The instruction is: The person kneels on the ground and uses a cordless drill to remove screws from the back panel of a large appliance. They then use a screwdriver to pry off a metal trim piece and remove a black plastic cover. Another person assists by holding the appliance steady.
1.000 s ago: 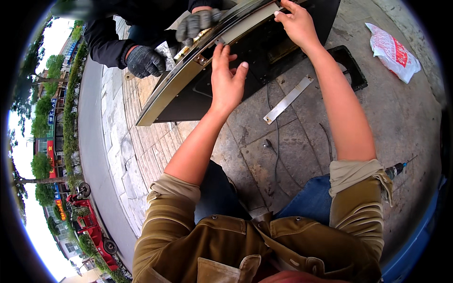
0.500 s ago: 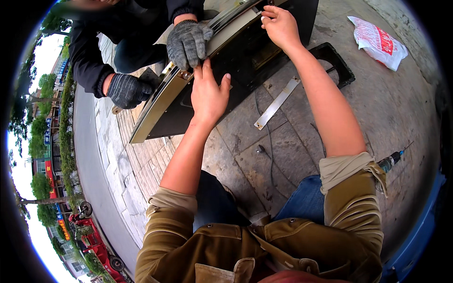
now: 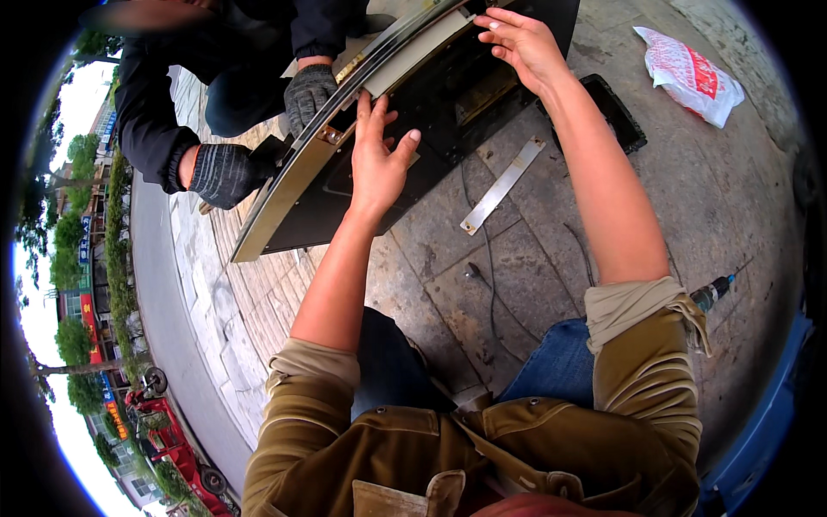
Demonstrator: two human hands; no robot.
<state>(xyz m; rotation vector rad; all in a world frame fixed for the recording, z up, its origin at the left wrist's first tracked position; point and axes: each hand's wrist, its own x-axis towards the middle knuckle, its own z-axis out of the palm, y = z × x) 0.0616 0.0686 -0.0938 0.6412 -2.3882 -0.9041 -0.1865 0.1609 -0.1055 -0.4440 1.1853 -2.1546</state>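
Observation:
A large black panel assembly with a pale metal rim stands tilted at the upper middle, a light strip along its upper edge. My left hand has its fingers extended and apart, fingertips touching the lower end of that strip. My right hand is open at the strip's upper end, index finger touching the edge, other fingers loosely bent. Behind the rim, a co-worker in dark clothing has one gloved hand by the rim and the other lower down at a dark object I cannot make out.
A loose silver strip, a cable and a black frame lie on the paving. A white-red plastic bag is at upper right, a drill at right. A red three-wheeler stands beside the road at left.
The co-worker's upper gloved hand has pulled back from over the strip to behind the rim. My hands stay at the strip, right fingers slightly shifted. The view has shifted.

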